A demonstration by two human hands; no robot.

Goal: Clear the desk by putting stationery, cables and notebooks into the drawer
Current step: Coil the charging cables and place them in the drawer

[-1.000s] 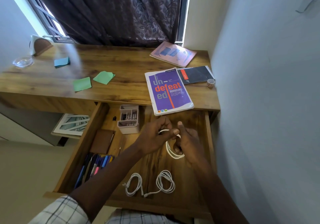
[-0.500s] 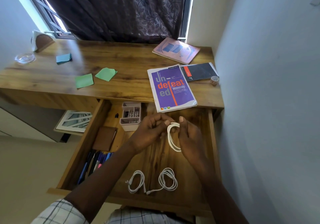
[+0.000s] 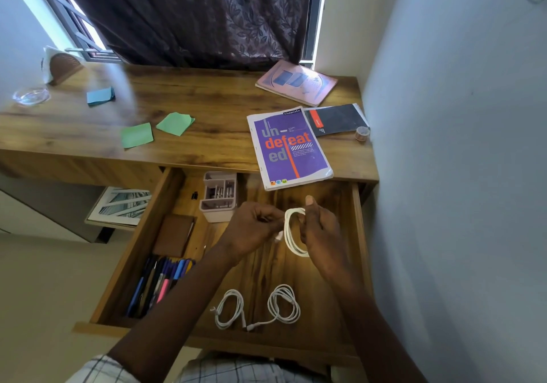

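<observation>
Both hands are held above the open drawer (image 3: pixel 358 234), with the forearms reaching in from the lower edge and converging toward the middle. A coiled white cable (image 3: pixel 291 236) is gripped between them, raised clear of the drawer floor. The right hand (image 3: pixel 324 234) is turned with its back toward the camera. Its fingers are curled round the loops, and one digit is raised upright at the top of the coil. The left hand (image 3: pixel 254 225) is clenched in a pinch with the knuckles up, closed on the cable at the coil's left side. A short loose end is seen hanging just below that pinch. The two hands are kept close together, with only the coil between them.

Inside the drawer, two coiled cables (image 3: pixel 284 302) are laid side by side near the front edge, between the forearms. A row of pens (image 3: pixel 159 282) is packed along the left wall, a brown case (image 3: pixel 174 234) is set behind it, and a pale organiser (image 3: pixel 219 196) stands at the back.

On the tabletop (image 3: pixel 207 101), a purple notebook (image 3: pixel 291 148) is placed overhanging the edge above the drawer. A black notebook (image 3: pixel 337 119) and a pink notebook (image 3: pixel 296 82) are placed behind it, and a small tape roll (image 3: pixel 362 133) lies beside the black one. Green paper notes (image 3: pixel 136 135) and a blue note (image 3: pixel 100 96) are spread further left.
</observation>
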